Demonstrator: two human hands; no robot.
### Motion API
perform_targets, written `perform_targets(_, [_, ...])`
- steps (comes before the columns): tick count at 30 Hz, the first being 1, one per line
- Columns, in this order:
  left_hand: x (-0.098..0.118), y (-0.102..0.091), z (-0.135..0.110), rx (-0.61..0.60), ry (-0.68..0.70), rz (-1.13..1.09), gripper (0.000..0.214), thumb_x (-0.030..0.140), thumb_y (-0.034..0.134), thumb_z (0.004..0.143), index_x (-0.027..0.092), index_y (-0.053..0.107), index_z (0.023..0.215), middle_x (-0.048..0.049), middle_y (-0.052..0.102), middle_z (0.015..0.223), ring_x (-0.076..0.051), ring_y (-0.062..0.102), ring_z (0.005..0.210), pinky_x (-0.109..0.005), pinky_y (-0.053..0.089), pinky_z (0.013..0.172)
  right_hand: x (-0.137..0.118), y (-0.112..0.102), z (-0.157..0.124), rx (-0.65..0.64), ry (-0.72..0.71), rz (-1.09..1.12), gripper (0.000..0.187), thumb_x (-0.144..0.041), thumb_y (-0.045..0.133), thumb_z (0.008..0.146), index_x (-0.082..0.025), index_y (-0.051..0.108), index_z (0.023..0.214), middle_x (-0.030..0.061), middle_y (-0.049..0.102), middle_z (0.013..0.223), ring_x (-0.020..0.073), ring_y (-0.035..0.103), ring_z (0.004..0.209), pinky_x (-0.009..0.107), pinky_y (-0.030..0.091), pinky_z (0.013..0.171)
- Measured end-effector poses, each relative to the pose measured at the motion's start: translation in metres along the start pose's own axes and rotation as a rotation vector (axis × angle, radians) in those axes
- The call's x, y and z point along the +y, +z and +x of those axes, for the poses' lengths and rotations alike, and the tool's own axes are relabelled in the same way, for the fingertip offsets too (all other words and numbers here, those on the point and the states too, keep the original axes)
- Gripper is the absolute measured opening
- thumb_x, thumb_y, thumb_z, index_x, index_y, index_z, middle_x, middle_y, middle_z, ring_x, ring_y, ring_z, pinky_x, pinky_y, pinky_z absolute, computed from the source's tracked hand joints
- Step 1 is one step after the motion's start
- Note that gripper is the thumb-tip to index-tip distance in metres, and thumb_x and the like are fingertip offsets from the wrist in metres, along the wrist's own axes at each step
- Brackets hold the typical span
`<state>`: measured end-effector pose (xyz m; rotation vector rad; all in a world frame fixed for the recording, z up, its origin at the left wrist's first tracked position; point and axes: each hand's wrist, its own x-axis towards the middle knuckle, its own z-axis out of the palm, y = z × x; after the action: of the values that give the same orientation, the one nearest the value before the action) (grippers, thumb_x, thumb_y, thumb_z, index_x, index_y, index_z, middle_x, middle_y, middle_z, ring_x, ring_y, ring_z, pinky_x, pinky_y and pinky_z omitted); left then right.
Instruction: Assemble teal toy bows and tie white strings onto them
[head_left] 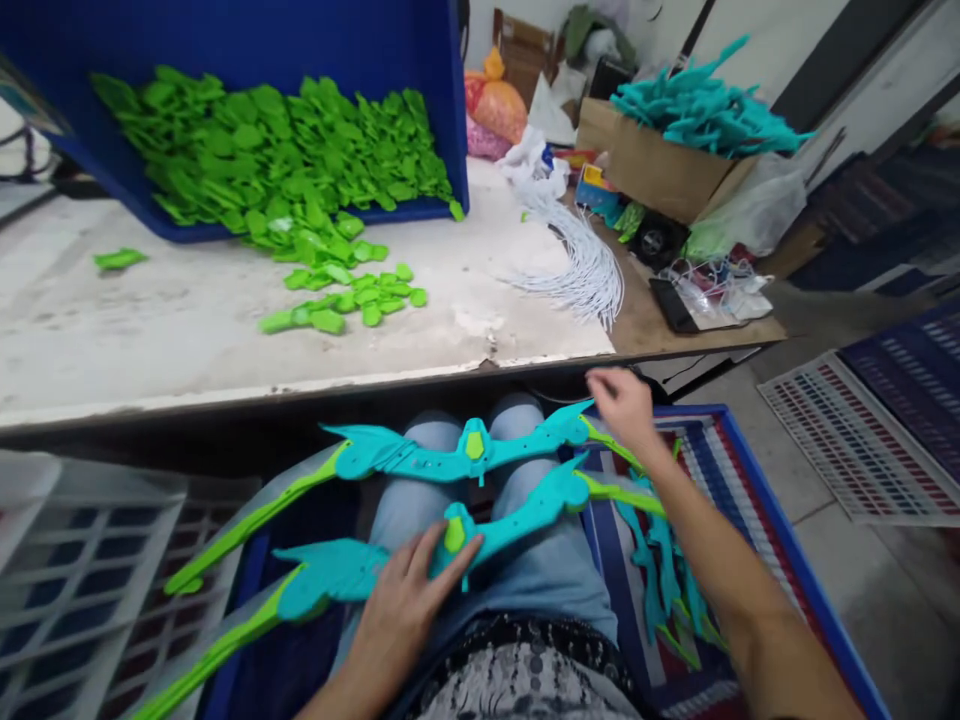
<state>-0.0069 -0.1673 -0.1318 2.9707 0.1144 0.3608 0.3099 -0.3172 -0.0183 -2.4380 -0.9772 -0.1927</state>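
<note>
Two toy bows lie across my lap, turquoise in the middle with lime-green limbs. The farther toy bow [427,459] has a green piece in its centre and no fingers on its middle. My left hand [409,590] lies over the middle of the nearer toy bow [517,522], its fingers and thumb around the green centre piece [454,533]. At the right, my right hand [624,402] is raised by the table edge, close to the farther bow's right end. Its fingers are curled together, and anything between them is too small to make out.
A tilted blue bin [463,120] spills green plastic pieces [300,150] onto the white table [187,350]. White cords [585,270] lie to the right, near a cardboard box [645,165] of turquoise parts. A crate [724,415] at my right holds more bows; another crate [90,560] stands left.
</note>
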Motion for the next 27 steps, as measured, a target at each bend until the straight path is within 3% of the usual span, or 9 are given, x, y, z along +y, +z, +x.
perform_targets(3, [0.002,0.013,-0.011,-0.015,-0.006,0.085,0.077,0.001,0.044,0.079,0.048,0.039,0.139,-0.0077,0.05,0.14,-0.03,0.055,0.119,-0.038,0.051,0.087,0.043,-0.014,0.081,-0.099,0.267,-0.315,0.032,-0.018,0.046,0.088,-0.01,0.071,0.106,0.0172,0.07,0.109,0.0283,0.063,0.103,0.036,0.046,0.089])
perform_targets(7, [0.005,0.021,-0.015,-0.053,-0.024,0.141,0.082,-0.002,0.043,0.077,0.048,0.032,0.141,-0.0074,0.042,0.148,-0.032,0.047,0.129,-0.039,0.05,0.089,0.067,-0.007,0.154,-0.245,0.376,-0.424,0.033,-0.015,0.056,0.08,-0.004,0.069,0.109,0.0243,0.067,0.111,0.031,0.062,0.108,0.033,0.047,0.087])
perform_targets(11, [0.002,0.017,-0.012,-0.055,0.001,0.176,0.086,-0.006,0.041,0.077,0.047,0.026,0.143,-0.0105,0.038,0.15,-0.031,0.046,0.129,-0.037,0.05,0.089,0.07,0.005,0.186,-0.32,0.394,-0.399,0.044,-0.012,0.073,0.065,-0.003,0.069,0.108,0.0246,0.068,0.108,0.0305,0.063,0.107,0.031,0.048,0.087])
perform_targets(15, [-0.006,0.01,-0.003,0.028,0.029,0.153,0.085,-0.005,0.04,0.078,0.045,0.024,0.145,-0.0152,0.042,0.145,-0.033,0.051,0.123,-0.038,0.051,0.087,0.078,-0.003,0.192,-0.359,0.406,-0.324,0.043,-0.01,0.079,0.057,-0.004,0.072,0.099,0.0211,0.07,0.099,0.0309,0.064,0.103,0.03,0.05,0.085])
perform_targets(18, [-0.015,0.01,0.003,0.047,0.063,0.126,0.083,-0.002,0.042,0.078,0.043,0.027,0.145,-0.0171,0.041,0.144,-0.035,0.052,0.12,-0.04,0.051,0.086,0.092,-0.022,0.174,-0.37,0.434,-0.228,0.028,-0.007,0.076,0.056,-0.007,0.075,0.085,0.0139,0.072,0.083,0.0266,0.068,0.087,0.027,0.051,0.074])
perform_targets(21, [-0.021,0.009,0.008,0.029,0.084,0.083,0.074,0.001,0.045,0.079,0.041,0.04,0.141,-0.0178,0.04,0.144,-0.037,0.051,0.12,-0.044,0.051,0.086,0.11,-0.043,0.128,-0.364,0.489,-0.116,0.017,-0.01,0.071,0.063,-0.01,0.075,0.079,0.0058,0.069,0.066,0.0157,0.063,0.061,0.022,0.047,0.056])
perform_targets(24, [-0.018,-0.002,0.015,0.046,0.099,0.013,0.053,0.012,0.049,0.083,0.031,0.055,0.131,-0.0208,0.038,0.144,-0.042,0.048,0.121,-0.051,0.051,0.084,0.127,-0.062,0.053,-0.381,0.592,0.216,0.01,-0.016,0.071,0.061,-0.013,0.073,0.07,0.0007,0.064,0.054,0.0088,0.05,0.045,0.019,0.038,0.044])
perform_targets(27, [-0.003,-0.025,0.027,0.102,0.121,-0.134,0.042,0.022,0.056,0.085,0.023,0.058,0.127,-0.0208,0.044,0.141,-0.041,0.046,0.124,-0.052,0.048,0.09,0.131,-0.076,-0.043,-0.444,0.711,0.648,0.015,-0.026,0.077,0.053,-0.015,0.071,0.061,-0.0006,0.061,0.05,0.0082,0.047,0.044,0.02,0.036,0.042])
